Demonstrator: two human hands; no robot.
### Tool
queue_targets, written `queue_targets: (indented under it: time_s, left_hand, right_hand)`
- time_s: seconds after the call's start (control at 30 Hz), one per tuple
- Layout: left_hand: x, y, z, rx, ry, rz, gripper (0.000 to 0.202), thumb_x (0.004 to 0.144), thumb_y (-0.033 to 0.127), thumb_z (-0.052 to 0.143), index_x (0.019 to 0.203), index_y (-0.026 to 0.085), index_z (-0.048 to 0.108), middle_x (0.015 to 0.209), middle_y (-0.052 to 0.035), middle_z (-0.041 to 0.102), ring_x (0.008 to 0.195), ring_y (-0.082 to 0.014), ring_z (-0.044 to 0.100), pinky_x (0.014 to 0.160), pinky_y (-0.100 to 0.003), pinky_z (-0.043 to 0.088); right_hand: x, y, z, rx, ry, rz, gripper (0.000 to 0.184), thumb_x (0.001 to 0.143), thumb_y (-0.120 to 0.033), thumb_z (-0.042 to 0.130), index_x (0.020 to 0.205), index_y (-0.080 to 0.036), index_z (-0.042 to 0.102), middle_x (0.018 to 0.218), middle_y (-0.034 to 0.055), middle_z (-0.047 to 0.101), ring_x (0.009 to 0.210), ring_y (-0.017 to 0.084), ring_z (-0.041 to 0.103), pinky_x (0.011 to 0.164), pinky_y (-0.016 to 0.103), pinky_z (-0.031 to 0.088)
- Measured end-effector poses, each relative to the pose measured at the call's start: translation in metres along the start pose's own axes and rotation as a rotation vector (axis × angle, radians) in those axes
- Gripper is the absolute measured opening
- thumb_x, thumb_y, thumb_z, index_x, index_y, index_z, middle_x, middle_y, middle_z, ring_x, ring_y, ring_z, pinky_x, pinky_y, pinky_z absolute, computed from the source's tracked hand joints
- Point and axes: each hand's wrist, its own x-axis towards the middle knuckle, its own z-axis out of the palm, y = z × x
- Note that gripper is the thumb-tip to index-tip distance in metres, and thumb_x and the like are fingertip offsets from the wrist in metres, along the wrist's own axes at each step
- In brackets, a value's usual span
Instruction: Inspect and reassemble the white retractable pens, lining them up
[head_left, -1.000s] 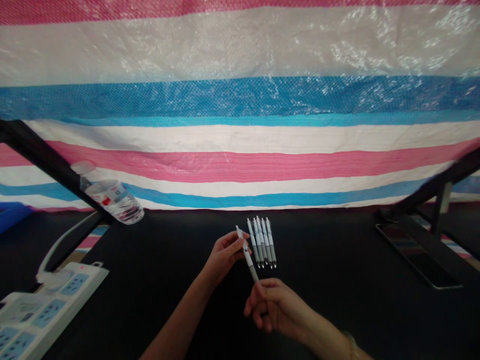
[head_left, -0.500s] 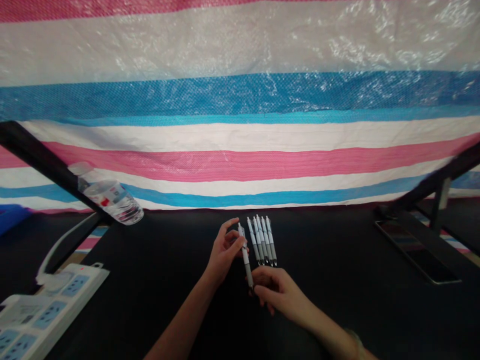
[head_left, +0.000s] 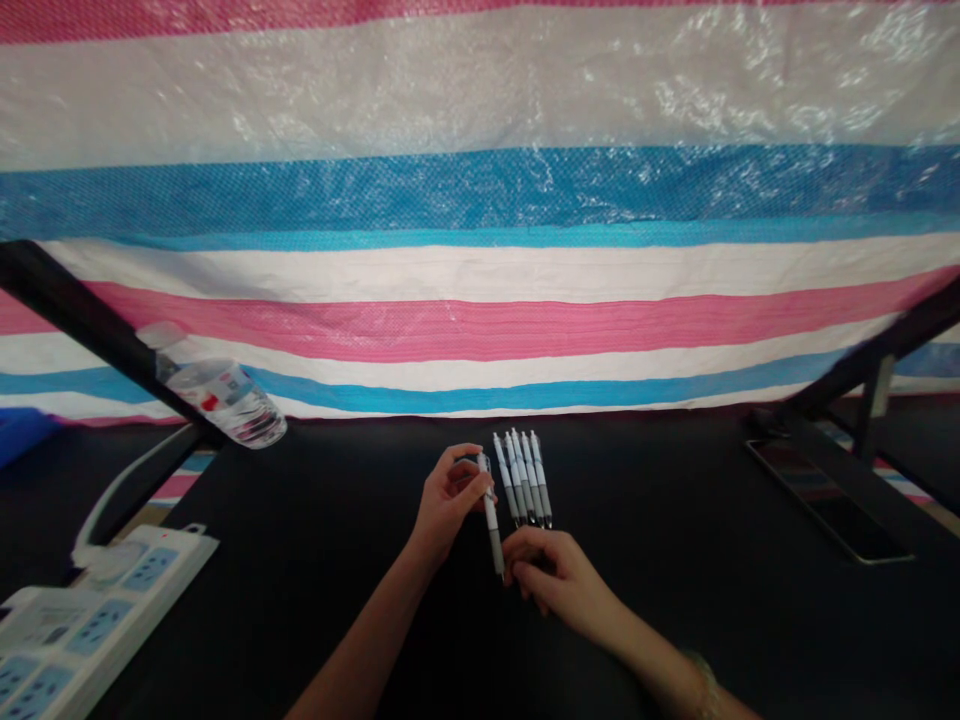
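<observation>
Probably light, stiff and slick, the held pen (head_left: 492,521), best taken mid-length, slants just left of the row of pens (head_left: 523,475). The left hand (head_left: 448,502) pinches its upper half; just below the row, the right hand (head_left: 556,572) curls near its tip, grip unclear.

In our left hand (head_left: 448,505), we show a white-and-grey pen (head_left: 491,520); beyond our right hand (head_left: 551,575), matching pens (head_left: 523,478) lie on a black table (head_left: 645,510). Past both, a sheet (head_left: 480,275) striped pink, white, grey and blue; to their left, a white power strip (head_left: 139,610) with pale-blue sockets (head_left: 97,628).
</observation>
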Motion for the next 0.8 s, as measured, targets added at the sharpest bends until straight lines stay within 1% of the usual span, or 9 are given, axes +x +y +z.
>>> queue_targets:
  time_s: [0.17,0.3,0.47,0.63,0.8]
  left_hand:
    - [-0.0015,0.0017,0.0016,0.013,0.002,-0.001,0.041,0.074,0.031,0.079,0.108,0.021,0.057,0.073,0.0038,0.061,0.060,-0.0135,0.065,0.054,-0.023,0.054]
    - [-0.0014,0.0021,0.0020,0.009,-0.010,-0.015,0.045,0.075,0.030,0.078,0.113,0.023,0.055,0.074,0.0044,0.061,0.059,-0.0127,0.064,0.052,-0.022,0.053]
    - [-0.0006,0.0006,0.0008,0.034,-0.007,-0.005,0.042,0.073,0.033,0.079,0.106,0.021,0.057,0.072,0.0045,0.060,0.058,-0.0137,0.065,0.053,-0.024,0.053]
    - [-0.0003,0.0009,0.0007,0.015,0.003,-0.002,0.043,0.076,0.033,0.077,0.112,0.022,0.055,0.076,0.0035,0.063,0.061,-0.0128,0.064,0.056,-0.024,0.054]
    - [-0.0005,0.0028,0.0010,0.038,0.007,0.017,0.041,0.075,0.032,0.078,0.108,0.022,0.056,0.072,0.0038,0.062,0.061,-0.0138,0.065,0.056,-0.024,0.055]
  right_hand:
    - [-0.0003,-0.0008,-0.0001,-0.018,0.012,0.009,0.017,0.077,-0.022,0.054,0.087,-0.014,0.066,0.068,-0.0009,0.061,0.052,0.010,0.053,0.039,0.016,0.038]
    - [-0.0004,-0.0012,0.0002,-0.013,0.007,0.002,0.017,0.078,-0.024,0.055,0.087,-0.014,0.066,0.071,0.0004,0.064,0.053,0.009,0.053,0.039,0.016,0.038]
    - [0.0000,0.0007,0.0009,-0.032,0.029,0.003,0.014,0.079,-0.024,0.056,0.086,-0.015,0.065,0.067,-0.0011,0.062,0.052,0.009,0.053,0.038,0.015,0.038]
    - [-0.0001,0.0026,0.0018,-0.010,0.035,-0.008,0.014,0.081,-0.023,0.056,0.087,-0.016,0.066,0.070,-0.0003,0.064,0.052,0.009,0.053,0.038,0.014,0.038]
    - [-0.0002,0.0029,0.0020,-0.036,0.048,-0.014,0.013,0.081,-0.022,0.056,0.086,-0.016,0.066,0.066,-0.0017,0.061,0.050,0.009,0.051,0.038,0.015,0.037]
